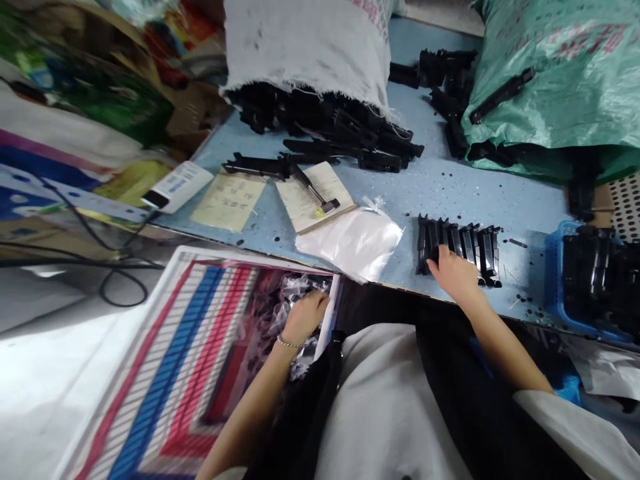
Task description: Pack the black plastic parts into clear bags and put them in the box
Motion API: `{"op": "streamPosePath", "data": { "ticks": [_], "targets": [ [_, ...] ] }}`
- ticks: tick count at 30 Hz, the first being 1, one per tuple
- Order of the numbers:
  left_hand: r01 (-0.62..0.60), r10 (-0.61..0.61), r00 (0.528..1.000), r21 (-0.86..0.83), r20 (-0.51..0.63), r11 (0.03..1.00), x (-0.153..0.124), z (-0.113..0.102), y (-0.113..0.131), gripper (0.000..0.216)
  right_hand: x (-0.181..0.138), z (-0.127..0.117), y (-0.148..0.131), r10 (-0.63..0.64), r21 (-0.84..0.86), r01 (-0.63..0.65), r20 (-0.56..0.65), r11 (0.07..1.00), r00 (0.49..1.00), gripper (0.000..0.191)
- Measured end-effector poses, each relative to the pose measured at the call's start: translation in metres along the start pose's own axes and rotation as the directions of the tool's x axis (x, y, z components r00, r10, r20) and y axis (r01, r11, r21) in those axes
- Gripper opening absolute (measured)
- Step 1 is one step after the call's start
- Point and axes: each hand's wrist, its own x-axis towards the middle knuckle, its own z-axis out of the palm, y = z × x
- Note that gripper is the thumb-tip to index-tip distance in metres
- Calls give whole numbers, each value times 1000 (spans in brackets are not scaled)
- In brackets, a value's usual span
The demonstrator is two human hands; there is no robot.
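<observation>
Several slim black plastic parts (470,245) lie side by side in a row on the blue worktable. My right hand (456,275) reaches over the left part of that row, its thumb and fingers closed on one of the black parts. Inside the striped box below the table edge are black parts in clear plastic bags (265,320). My left hand (305,317) is at the box's right side, above the bags, with fingers bent together; whatever it may hold is hidden. A stack of clear plastic bags (357,240) lies on the table between my hands.
Black parts spill from a white sack (305,47) and a green sack (560,87) at the back. A blue basket (553,267) of black parts stands right. A notepad (305,200), a small hammer-like tool (317,197) and a paper note (230,200) lie left of centre. The striped box (165,360) adjoins the table.
</observation>
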Motion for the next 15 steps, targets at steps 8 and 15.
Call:
{"op": "streamPosePath", "data": {
  "ticks": [8, 15],
  "targets": [
    [-312, 321, 931, 76, -176, 947, 92, -2, 103, 18, 18, 14, 21, -14, 601, -43, 91, 798, 996, 28],
    [-169, 135, 985, -495, -104, 853, 113, -20, 74, 24, 0, 11, -1, -196, 966, -131, 87, -223, 977, 40]
  ]
}}
